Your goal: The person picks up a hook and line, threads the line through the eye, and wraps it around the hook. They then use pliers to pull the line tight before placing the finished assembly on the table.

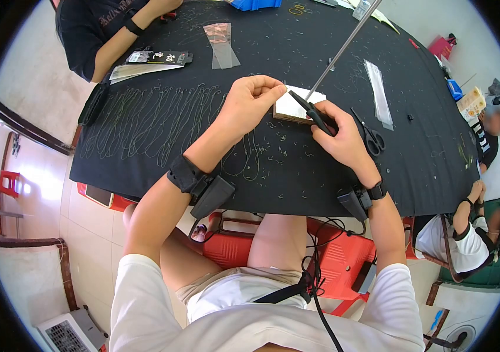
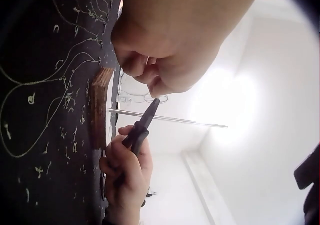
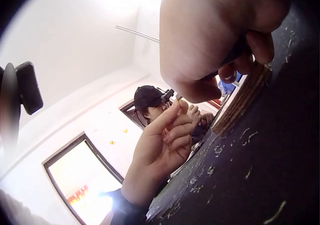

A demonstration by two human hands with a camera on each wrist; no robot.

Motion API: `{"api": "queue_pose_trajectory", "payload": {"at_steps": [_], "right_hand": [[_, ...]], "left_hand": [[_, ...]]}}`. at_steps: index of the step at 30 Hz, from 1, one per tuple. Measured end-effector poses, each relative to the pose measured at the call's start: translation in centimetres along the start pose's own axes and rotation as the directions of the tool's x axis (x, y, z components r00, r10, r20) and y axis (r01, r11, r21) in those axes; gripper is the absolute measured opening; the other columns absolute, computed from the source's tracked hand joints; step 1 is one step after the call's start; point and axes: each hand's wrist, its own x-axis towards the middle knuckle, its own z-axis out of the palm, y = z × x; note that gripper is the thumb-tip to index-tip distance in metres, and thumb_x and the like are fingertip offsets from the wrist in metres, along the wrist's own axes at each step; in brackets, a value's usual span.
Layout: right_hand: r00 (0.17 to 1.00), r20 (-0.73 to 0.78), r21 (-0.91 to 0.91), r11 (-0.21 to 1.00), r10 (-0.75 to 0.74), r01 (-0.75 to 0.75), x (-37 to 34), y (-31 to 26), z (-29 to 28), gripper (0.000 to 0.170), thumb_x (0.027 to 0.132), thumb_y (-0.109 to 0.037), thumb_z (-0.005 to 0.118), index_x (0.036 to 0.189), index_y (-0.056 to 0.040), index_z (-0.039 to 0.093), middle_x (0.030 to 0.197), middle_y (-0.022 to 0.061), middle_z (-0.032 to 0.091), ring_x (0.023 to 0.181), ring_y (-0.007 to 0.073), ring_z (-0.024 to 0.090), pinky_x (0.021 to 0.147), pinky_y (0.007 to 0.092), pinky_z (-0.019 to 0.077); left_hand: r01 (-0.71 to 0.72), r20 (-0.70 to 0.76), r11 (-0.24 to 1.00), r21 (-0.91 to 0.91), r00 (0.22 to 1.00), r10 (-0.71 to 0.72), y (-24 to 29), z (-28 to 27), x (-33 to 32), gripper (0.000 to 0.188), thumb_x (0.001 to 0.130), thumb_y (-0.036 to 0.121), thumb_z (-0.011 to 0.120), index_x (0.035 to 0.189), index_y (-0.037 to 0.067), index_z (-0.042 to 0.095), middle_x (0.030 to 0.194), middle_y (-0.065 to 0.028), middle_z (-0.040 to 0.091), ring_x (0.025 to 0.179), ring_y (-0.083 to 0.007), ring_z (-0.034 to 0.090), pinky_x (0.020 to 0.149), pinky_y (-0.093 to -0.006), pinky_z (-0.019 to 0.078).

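Observation:
The right hand (image 1: 341, 138) grips a black pen-like tool (image 1: 308, 110), its tip pointing at the left fingertips. Thumb and forefinger of the left hand (image 1: 250, 102) pinch something too small to make out, close to the tool's tip; its other fingers are curled. Beneath both hands lies a block with a white top (image 1: 291, 107) and brown layered sides, a thin metal rod (image 1: 343, 47) rising from it. In the left wrist view the tool (image 2: 142, 125) almost touches the left fingertips. The right hand (image 3: 215, 40) hides most of the tool in the right wrist view.
Black scissors (image 1: 373, 141) lie right of the right hand. Rows of looped thin cords (image 1: 156, 123) cover the table's left side, with small clippings around the block. Clear plastic sleeves (image 1: 379, 94) and a black packet (image 1: 159, 57) lie farther off. Other people sit at the table's edges.

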Motion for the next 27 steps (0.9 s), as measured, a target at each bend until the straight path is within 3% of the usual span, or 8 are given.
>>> {"api": "queue_pose_trajectory", "payload": {"at_steps": [17,19,20,22,27], "right_hand": [[1.000,0.003,0.014,1.000,0.003,-0.003,-0.1,-0.1,0.0,0.018,0.072,-0.007,0.056,0.089,-0.0020,0.052,0.062,-0.0011,0.042,0.056,0.0062,0.035,0.051,0.0217,0.0298],[1.000,0.013,0.011,1.000,0.013,-0.013,0.0,-0.1,0.0,0.018,0.072,-0.007,0.056,0.089,-0.0018,0.052,0.063,-0.0009,0.043,0.056,0.0062,0.036,0.052,0.0215,0.0304],[1.000,0.013,0.011,1.000,0.012,-0.012,-0.1,-0.2,0.0,0.018,0.072,-0.007,0.056,0.089,-0.0018,0.052,0.063,-0.0009,0.043,0.056,0.0062,0.036,0.052,0.0215,0.0304],[1.000,0.003,0.004,1.000,0.007,-0.007,-0.1,-0.2,-0.1,0.019,0.072,-0.007,0.056,0.089,-0.0016,0.052,0.063,-0.0008,0.043,0.056,0.0063,0.037,0.052,0.0215,0.0309],[1.000,0.002,-0.005,1.000,-0.005,0.005,0.0,0.1,0.0,0.019,0.071,-0.007,0.057,0.089,-0.0016,0.052,0.063,-0.0005,0.044,0.056,0.0065,0.037,0.051,0.0216,0.0311]], "left_hand": [[0.013,-0.005,1.000,-0.014,1.000,-0.013,0.3,0.1,-0.1,0.021,0.086,0.018,0.057,0.096,0.000,0.060,0.065,0.0063,0.052,0.049,0.0016,0.034,0.042,-0.0154,0.0225],[0.056,-0.005,0.998,-0.032,0.998,-0.056,0.6,0.0,-0.2,0.021,0.084,0.012,0.058,0.095,-0.006,0.060,0.079,-0.0062,0.062,0.071,-0.0065,0.055,0.062,-0.0196,0.0434],[0.055,-0.006,0.998,-0.032,0.998,-0.056,0.2,0.1,0.0,0.021,0.084,0.012,0.058,0.095,-0.006,0.060,0.079,-0.0062,0.062,0.071,-0.0065,0.055,0.062,-0.0196,0.0434],[-0.037,0.004,0.999,-0.029,0.999,0.038,-0.4,0.3,0.2,0.020,0.086,0.017,0.058,0.096,0.000,0.060,0.067,0.0051,0.053,0.050,0.0015,0.034,0.042,-0.0156,0.0234],[0.007,-0.013,1.000,-0.001,1.000,-0.007,0.1,0.1,-0.1,0.020,0.086,0.017,0.057,0.096,0.000,0.061,0.070,0.0042,0.055,0.051,0.0012,0.035,0.043,-0.0157,0.0238]]}}
